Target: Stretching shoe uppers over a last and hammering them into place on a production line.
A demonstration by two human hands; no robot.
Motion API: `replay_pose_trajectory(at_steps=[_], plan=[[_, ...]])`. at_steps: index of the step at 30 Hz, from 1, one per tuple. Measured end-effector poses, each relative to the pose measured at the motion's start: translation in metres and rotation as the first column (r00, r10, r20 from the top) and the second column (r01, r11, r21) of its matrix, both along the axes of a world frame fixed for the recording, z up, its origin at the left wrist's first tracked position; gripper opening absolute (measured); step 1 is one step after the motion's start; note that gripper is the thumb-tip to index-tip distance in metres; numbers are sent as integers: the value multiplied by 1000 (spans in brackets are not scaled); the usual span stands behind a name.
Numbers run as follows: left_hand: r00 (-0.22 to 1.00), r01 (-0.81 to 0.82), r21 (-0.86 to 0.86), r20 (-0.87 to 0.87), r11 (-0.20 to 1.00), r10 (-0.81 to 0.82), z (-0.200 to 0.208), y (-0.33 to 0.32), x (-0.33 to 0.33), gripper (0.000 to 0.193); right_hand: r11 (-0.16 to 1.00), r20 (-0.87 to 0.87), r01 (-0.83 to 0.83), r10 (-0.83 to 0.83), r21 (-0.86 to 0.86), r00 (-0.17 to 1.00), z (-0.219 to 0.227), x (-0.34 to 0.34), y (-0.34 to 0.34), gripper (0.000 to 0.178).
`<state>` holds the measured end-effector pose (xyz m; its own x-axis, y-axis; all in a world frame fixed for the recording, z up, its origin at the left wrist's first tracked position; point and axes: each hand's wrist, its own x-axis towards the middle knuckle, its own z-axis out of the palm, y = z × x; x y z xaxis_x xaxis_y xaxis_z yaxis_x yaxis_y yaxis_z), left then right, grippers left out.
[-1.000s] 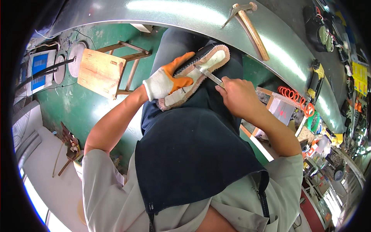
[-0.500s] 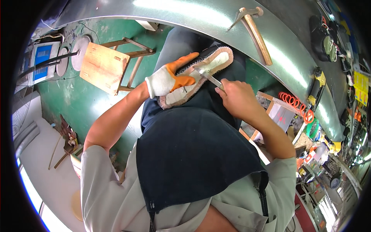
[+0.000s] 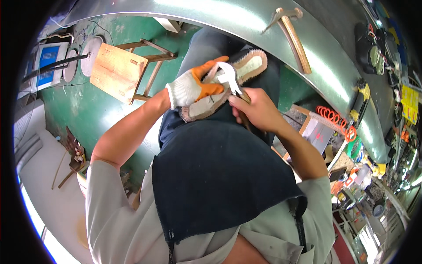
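Note:
Across my lap lies a shoe (image 3: pixel 203 108), bottom up, with a pale insole and a ragged, pleated upper edge around it. My left hand (image 3: pixel 196 86), in a white glove with orange-coated fingers, grips the shoe at its middle, thumb across the bottom. My bare right hand (image 3: pixel 255 108) is closed around the handles of metal pincers (image 3: pixel 228 75). Their bright curved head lies over the middle of the shoe, close to the gloved fingers. Whether the jaws touch the upper's edge I cannot tell.
A wooden-handled hammer (image 3: pixel 293 39) rests on the metal bench (image 3: pixel 237 15) ahead. At left stands a wooden stool (image 3: pixel 118 72) on the green floor. To the right are an orange coiled hose (image 3: pixel 336 116), a dark shoe (image 3: pixel 368 48) and cluttered shelves.
My right hand has turned the pincers, so their curved head now shows side-on and nearer the gloved fingers. That hand has moved slightly left and nearer. My left hand keeps its hold.

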<state>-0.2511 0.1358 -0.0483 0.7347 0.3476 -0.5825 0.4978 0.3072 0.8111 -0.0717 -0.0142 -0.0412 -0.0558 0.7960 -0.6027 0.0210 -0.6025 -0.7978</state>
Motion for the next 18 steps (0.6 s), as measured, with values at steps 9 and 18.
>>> replay_pose_trajectory(at_steps=[9, 18], plan=[[991, 35, 73, 129, 997, -44, -21, -1, -4, 80, 996, 243, -91, 89, -1, 966, 9, 15, -12, 30], [999, 31, 496, -4, 868, -34, -7, -27, 8, 63, 943, 731, -332, 240, -19, 639, 27, 19, -13, 28]])
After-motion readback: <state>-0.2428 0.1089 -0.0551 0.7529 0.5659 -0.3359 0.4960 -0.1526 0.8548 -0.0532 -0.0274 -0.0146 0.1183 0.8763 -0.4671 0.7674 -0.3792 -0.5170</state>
